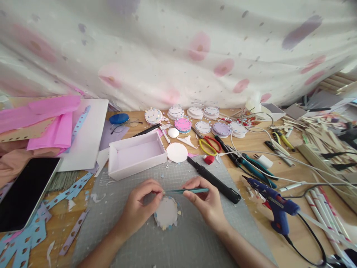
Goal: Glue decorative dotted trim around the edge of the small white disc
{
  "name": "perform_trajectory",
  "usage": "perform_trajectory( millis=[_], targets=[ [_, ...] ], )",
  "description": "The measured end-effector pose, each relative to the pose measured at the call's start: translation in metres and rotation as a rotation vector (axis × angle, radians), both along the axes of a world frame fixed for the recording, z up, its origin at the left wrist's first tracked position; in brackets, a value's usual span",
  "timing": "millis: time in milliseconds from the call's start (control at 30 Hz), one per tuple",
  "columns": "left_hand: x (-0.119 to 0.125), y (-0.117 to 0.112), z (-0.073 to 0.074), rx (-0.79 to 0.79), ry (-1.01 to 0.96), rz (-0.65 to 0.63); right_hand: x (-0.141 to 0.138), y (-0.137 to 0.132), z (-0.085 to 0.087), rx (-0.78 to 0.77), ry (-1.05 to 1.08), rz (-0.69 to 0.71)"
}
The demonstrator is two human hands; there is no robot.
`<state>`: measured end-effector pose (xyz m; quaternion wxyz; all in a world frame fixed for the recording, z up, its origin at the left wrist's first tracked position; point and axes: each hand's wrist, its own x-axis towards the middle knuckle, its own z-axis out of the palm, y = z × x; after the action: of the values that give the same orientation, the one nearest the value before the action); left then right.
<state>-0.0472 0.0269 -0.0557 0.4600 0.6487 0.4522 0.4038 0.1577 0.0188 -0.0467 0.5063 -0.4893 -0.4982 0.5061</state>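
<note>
Teal tweezers (175, 191) lie level in my right hand (205, 201), held between thumb and fingers with the tips toward the left. My left hand (143, 203) is closed in a pinch at those tips; whatever it grips is too small to make out. Just below both hands, a round white paper disc (167, 213) rests on the grey cutting mat (134, 238). Small blue, cream and white pieces, some heart-shaped, ring its edge.
Ahead stand a white open box (136, 152), a white oval disc (177, 152) and several decorated discs (182, 125). To the right lie a black cutter-like tool (217, 181), scissors (209, 145) and a blue glue gun (275, 201). A phone (28, 193) and punched paper strips (36, 230) lie left.
</note>
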Motion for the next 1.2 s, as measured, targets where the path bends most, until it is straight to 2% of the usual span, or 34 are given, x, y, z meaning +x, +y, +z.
perform_trajectory(
  millis=[200, 400, 767, 1067, 1200],
  targets=[
    [-0.001, -0.001, 0.001, -0.035, -0.022, 0.013, 0.012, 0.003, -0.008, 0.066, 0.063, -0.138],
    [0.001, 0.0, 0.003, -0.022, -0.013, 0.006, 0.005, 0.0, 0.003, 0.063, -0.016, -0.041],
    [0.001, 0.001, 0.001, -0.004, -0.005, -0.038, 0.004, 0.0, 0.004, 0.011, -0.029, -0.037],
    [0.001, 0.0, 0.001, -0.047, 0.014, 0.015, 0.014, 0.002, -0.005, 0.138, 0.046, -0.206],
    [0.001, 0.002, 0.001, -0.057, 0.037, 0.031, 0.022, 0.005, -0.003, 0.257, 0.005, -0.299]
  ],
)
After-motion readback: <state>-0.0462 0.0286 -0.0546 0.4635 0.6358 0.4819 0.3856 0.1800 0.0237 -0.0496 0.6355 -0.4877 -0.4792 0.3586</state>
